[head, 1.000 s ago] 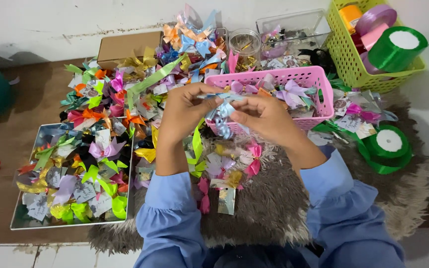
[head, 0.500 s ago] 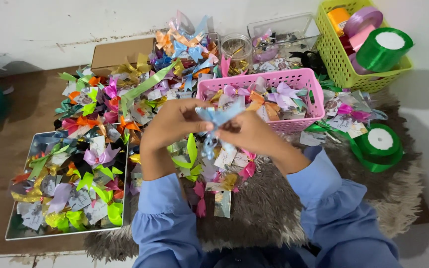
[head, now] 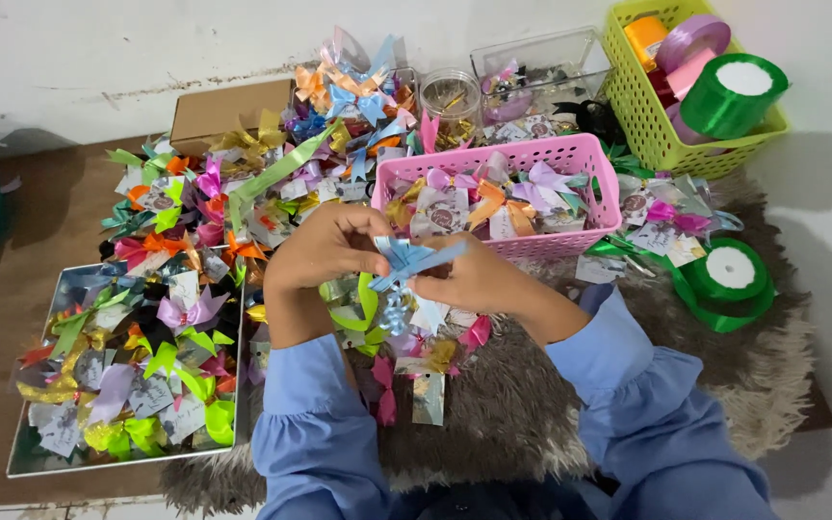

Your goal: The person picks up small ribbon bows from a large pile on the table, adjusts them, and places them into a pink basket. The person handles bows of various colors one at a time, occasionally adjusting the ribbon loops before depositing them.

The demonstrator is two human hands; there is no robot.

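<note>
I hold a small light blue ribbon bow (head: 406,262) in the middle of the frame, pinched between my left hand (head: 325,248) and my right hand (head: 469,279). It lies sideways, equally near to both. Above it is one pink basket (head: 570,154). One yellow basket (head: 649,116) sits upper right, one tray (head: 127,460) lower left, and two green ribbon rolls (head: 729,279)

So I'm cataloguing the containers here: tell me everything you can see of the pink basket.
The pink basket is a rectangular plastic tray with perforated walls and a solid rim. It sits upright on the grey furry mat, just beyond the person's hands, beside the yellow-green basket. It is filled with small ribbon bows in purple, orange and pink, some on little tags. Neither hand touches it.
</note>
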